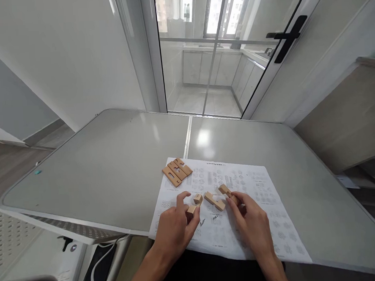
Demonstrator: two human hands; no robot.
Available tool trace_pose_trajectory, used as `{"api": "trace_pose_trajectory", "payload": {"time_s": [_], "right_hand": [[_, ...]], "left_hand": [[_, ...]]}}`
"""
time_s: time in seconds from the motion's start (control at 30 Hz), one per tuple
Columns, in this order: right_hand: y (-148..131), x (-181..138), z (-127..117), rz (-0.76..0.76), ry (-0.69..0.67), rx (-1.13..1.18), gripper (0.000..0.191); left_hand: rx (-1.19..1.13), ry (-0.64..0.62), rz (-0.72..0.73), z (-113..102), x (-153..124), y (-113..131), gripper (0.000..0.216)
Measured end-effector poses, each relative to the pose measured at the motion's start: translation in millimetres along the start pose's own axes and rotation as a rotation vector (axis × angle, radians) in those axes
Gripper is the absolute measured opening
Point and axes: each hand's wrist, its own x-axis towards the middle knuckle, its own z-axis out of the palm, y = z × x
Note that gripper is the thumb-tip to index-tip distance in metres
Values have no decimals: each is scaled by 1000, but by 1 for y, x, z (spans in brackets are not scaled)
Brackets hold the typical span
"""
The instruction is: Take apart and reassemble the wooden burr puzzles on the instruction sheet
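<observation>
My left hand (176,226) pinches a notched wooden puzzle piece (195,203) between thumb and fingers, low over a printed instruction sheet (260,195). My right hand (251,221) grips another notched wooden piece (226,190) by its near end. Between the two hands a third wooden piece (214,200) lies flat on the sheet, untouched. Three more flat notched pieces (177,171) lie side by side at the sheet's far left corner.
The sheet lies on a grey folding table (112,162) with a seam down its middle. A glass sliding door (213,50) stands behind the table. A perforated white unit with cables (21,235) sits at the lower left.
</observation>
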Motion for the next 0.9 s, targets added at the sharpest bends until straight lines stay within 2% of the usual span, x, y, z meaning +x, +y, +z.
{"api": "trace_pose_trajectory", "payload": {"time_s": [0.13,0.3,0.4,0.5,0.7,0.9], "right_hand": [[-3,1,6,-6,-40,4,41],[-15,1,8,-54,-194,115,34],[-16,1,7,-97,-268,199,30],[-12,-1,4,-93,-280,253,32],[-4,-3,-4,48,-260,314,35],[-1,3,-5,120,-298,376,38]], "left_hand": [[125,12,52,12,6,-4,41],[212,-158,147,14,8,-3,66],[259,-191,205,13,8,-1,65],[290,-155,215,13,10,3,61],[413,-208,272,13,26,7,88],[488,-224,312,18,41,7,59]]}}
